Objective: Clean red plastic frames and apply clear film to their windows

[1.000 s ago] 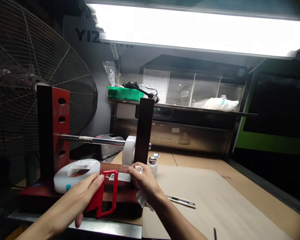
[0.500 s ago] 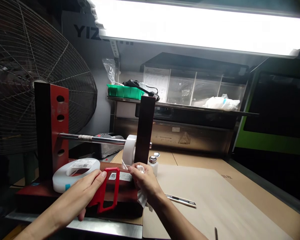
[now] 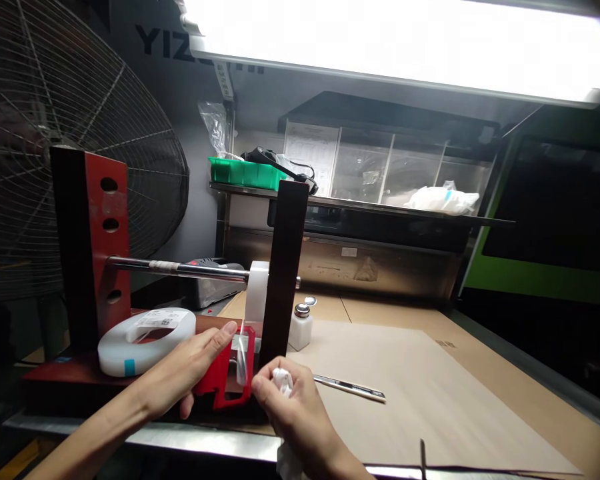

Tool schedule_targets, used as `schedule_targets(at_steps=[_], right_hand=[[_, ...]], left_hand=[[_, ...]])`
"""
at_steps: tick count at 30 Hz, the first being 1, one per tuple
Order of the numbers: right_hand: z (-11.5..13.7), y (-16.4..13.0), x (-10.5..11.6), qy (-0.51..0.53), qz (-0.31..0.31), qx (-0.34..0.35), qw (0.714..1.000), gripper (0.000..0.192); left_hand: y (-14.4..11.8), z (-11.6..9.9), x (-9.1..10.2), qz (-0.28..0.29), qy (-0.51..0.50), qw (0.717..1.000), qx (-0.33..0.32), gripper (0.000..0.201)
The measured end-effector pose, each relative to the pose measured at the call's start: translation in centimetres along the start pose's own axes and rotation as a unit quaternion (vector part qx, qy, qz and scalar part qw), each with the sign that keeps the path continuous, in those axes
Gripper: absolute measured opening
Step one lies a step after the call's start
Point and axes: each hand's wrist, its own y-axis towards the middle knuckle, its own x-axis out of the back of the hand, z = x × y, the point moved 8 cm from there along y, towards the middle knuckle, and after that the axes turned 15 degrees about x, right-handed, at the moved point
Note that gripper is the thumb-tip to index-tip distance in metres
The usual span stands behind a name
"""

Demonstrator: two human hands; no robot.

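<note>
Left hand (image 3: pixel 190 370) is wrapped around a red plastic frame (image 3: pixel 227 370), fingers along its left side and top, thumb underneath, so it's a proper grip and not just a touch. The frame stands upright at the front edge of the red stand (image 3: pixel 93 267), right by the dark post (image 3: pixel 283 267). Right hand (image 3: pixel 293 413) is loosely curled with a white cloth (image 3: pixel 283 381) bunched in the fingers, more cloth hanging out below the palm. Its fingertips sit just beside the frame's right edge, where a strip of clear film (image 3: pixel 241 357) runs down over the frame. Can't tell if the fingers are actually pinching that film or only near it.

Containers: there's a small white bottle (image 3: pixel 300 327) with a metal cap on the cardboard sheet (image 3: pixel 430 387), just right of the post; it's opaque, so contents are anyone's guess. Up on the shelf (image 3: pixel 380 208) a green tray (image 3: pixel 243 173) has some dark gear and cable lying partly in and over it. Clear divided bins (image 3: pixel 390 177) behind look see-through, but what's inside is too blurry. A white bag (image 3: pixel 443 199) lies on the shelf to the right.

Also around: a white tape roll (image 3: pixel 145 340) flat on the stand's base, another white roll (image 3: pixel 257 290) on the steel rod (image 3: pixel 180 269), a thin knife (image 3: pixel 350 388) on the cardboard, big fan (image 3: pixel 55 133) on the left.
</note>
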Motion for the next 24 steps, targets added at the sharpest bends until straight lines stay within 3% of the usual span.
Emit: schedule_targets(at_steps=[7, 24], right_hand=[[-0.3, -2.2, 0.9, -0.028, -0.007, 0.005, 1.0, 0.026], [0.1, -2.4, 1.3, -0.053, -0.014, 0.001, 0.999, 0.024]], left_hand=[[-0.2, -1.1, -2.1, 0.037, 0.075, 0.996, -0.022, 0.036], [0.1, -0.6, -2.5, 0.048, 0.071, 0.996, -0.038, 0.04]])
